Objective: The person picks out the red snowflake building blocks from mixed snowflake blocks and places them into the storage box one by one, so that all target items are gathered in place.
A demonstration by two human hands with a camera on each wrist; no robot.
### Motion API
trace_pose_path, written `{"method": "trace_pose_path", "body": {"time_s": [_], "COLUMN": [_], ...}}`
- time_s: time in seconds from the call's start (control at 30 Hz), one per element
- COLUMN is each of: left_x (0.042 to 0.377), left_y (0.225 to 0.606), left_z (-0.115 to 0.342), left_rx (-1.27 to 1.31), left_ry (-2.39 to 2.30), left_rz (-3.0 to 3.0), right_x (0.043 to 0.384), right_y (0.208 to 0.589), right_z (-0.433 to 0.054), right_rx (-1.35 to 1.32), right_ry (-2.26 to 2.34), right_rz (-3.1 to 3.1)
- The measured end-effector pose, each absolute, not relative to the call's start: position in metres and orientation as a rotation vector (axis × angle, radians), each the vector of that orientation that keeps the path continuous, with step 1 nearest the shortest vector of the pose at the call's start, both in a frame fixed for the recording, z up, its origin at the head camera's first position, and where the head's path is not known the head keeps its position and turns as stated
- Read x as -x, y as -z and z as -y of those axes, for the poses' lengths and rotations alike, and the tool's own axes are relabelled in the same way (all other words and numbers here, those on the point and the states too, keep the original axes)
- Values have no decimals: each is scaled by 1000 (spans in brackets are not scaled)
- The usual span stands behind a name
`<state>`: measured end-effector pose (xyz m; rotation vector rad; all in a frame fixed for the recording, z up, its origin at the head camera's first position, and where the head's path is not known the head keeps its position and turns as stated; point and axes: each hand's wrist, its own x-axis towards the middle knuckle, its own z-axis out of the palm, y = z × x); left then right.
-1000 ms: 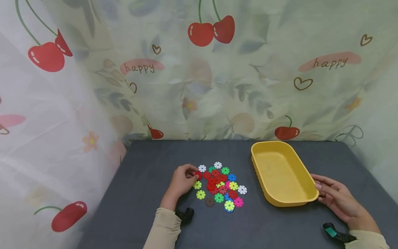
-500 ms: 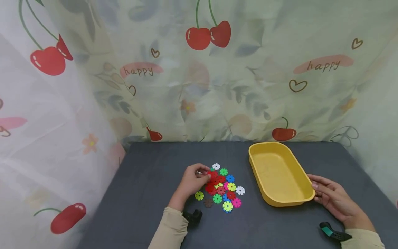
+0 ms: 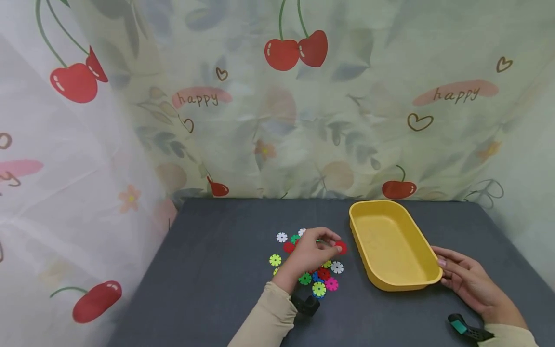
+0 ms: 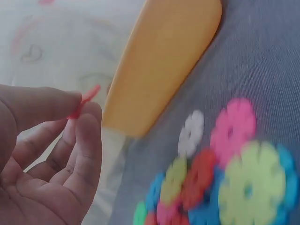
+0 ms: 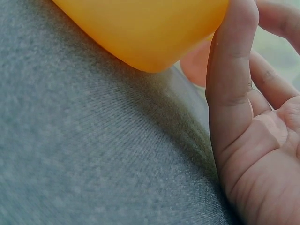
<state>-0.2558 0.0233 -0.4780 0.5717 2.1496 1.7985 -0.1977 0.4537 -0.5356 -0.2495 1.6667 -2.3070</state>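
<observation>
- The left hand (image 3: 310, 248) pinches a red disc (image 3: 342, 247) with its thumb and fingers. The red disc is up above the bench (image 3: 208, 270), between the other little discs (image 3: 323, 273) and the yellow tray (image 3: 394, 250).
- The right hand (image 3: 466, 274) touches the near right corner of the tray. I cannot tell if it is gripping the edge or just touching it.
- The head view shows the whole tray, with its round corners and smooth inside. The two wrist views show only bits of its outside.
- The left hand hides part of the discs in the head view. The left wrist view looks at some of them close up, but blurry.
- That close view shows the red disc from its side, so it looks very thin.
- It also shows a yellow-green disc (image 3: 319, 289) lying over a blue one (image 4: 287, 178). Both have notches around the edge, like flowers, and the yellow-green one has a small hole in the middle.
- The discs and tray look like smooth plastic.
- The right wrist view shows tiny lines, like woven cloth, on the gray bench top.
- Only the head view shows the tan sleeves (image 3: 264, 313) and the big cherries (image 3: 282, 54) on the wrinkly sheet (image 3: 321, 120) behind.
</observation>
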Motion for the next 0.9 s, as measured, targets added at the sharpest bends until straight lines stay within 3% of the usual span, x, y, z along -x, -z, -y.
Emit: {"method": "trace_pose_path", "body": {"time_s": [0.4, 0.9], "left_x": [248, 245], "left_y": [469, 462], "left_z": [-67, -89], "left_rx": [-593, -630], "left_ry": [-1809, -1793], "left_rz": [-2042, -2002], "right_x": [195, 198], "right_y": [538, 537], "right_z": [-455, -455], "right_rx": [256, 242], "right_ry": [2304, 2305], "right_rz": [-1660, -1678]}}
